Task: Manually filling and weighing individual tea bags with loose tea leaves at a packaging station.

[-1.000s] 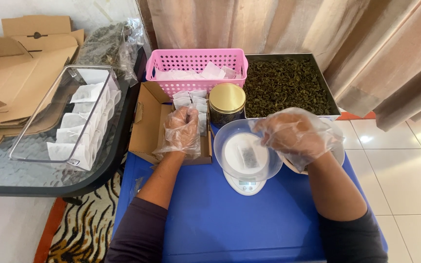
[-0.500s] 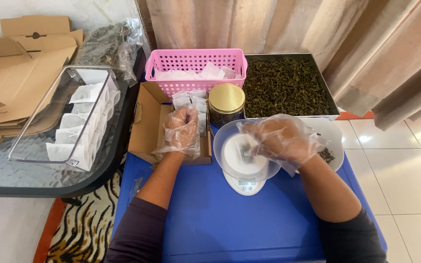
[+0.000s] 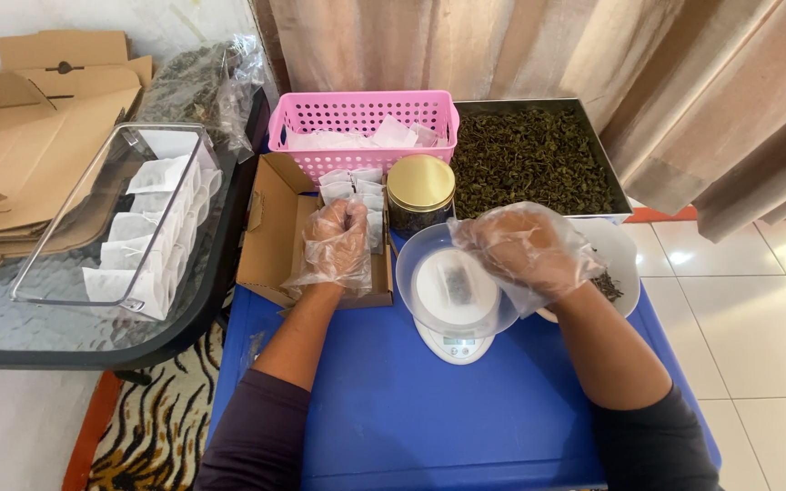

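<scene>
A small rectangular tea bag [image 3: 456,284] of thin white paper, dark with leaf in its middle, lies flat in the clear plastic bowl [image 3: 416,277] on a white digital scale [image 3: 452,345]; its long axis runs away from the person, tilted slightly. The right hand [image 3: 525,247], in a loose, crinkled clear plastic glove, hovers at the bowl's far right rim, its fingers curled together just right of the bag; whether they pinch anything cannot be told. Half a second ago this hand lay over the bag; now it has drawn back to the right and the bag shows whole.

The left hand [image 3: 340,238], gloved alike, is bunched into a loose fist over an open brown cardboard box [image 3: 270,227] holding a row of white bags; it has not moved.

Beyond the fingers stand a round gold-lidded jar [image 3: 421,184], a pink perforated plastic basket [image 3: 361,114] and a metal tray of dark dried leaves [image 3: 531,159]. A white plate [image 3: 619,259] with a few leaves lies under the right wrist. All sit on a blue bench [image 3: 411,409]. Further left, a clear plastic bin [image 3: 115,218] of filled bags rests on a glass table.
</scene>
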